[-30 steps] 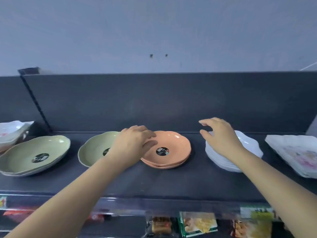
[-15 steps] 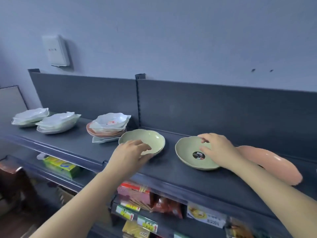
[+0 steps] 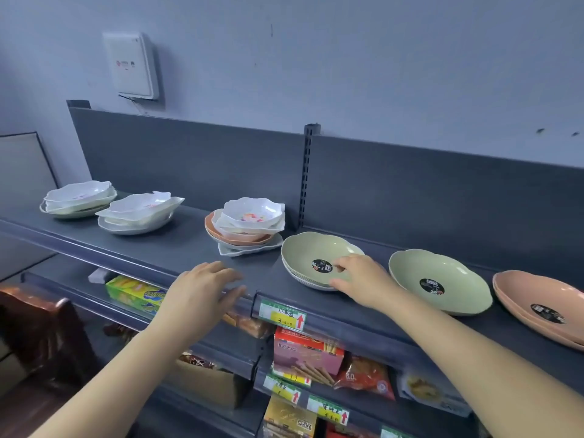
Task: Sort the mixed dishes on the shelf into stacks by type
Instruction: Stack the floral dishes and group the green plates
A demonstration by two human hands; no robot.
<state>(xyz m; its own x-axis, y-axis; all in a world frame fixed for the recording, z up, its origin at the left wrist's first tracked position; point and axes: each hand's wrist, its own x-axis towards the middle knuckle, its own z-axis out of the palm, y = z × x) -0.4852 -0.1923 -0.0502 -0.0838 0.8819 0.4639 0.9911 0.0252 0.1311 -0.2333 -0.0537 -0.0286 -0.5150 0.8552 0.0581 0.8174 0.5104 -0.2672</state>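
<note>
Take the slotted upright post [image 3: 308,184] in the back panel of the shelf [image 3: 177,248] as the mark. Far left of it sit 2 piles of white dishes, the far white stack [image 3: 79,197] and the second white stack [image 3: 139,213]. Nearer the post but out at the shelf's front lip, the left hand [image 3: 202,289] hovers with its grip apart, fingers spread, holding nothing and touching no dish. At the post's foot, just left of it, stands the mixed stack [image 3: 249,226]: a flowered white bowl on top, an orange dish under it, a flat white plate at the bottom. Just right of the post the green dish [image 3: 311,252] lies on a ribbed white dish [image 3: 303,278]. The right hand [image 3: 363,279] has its grip clamped on the green dish's near rim, thumb on the outside and fingers inside beside the black sticker. Further right lie the second green dish [image 3: 442,279] and then the orange dishes [image 3: 543,308], near each other. The step in hand looks like gathering the 2 green dishes. The next move probably calls for lifting the held dish clear of the white one and setting it on the second green dish. The white dish may drag along, and the free left hand could steady it. The mixed stack is not yet sorted.
</note>
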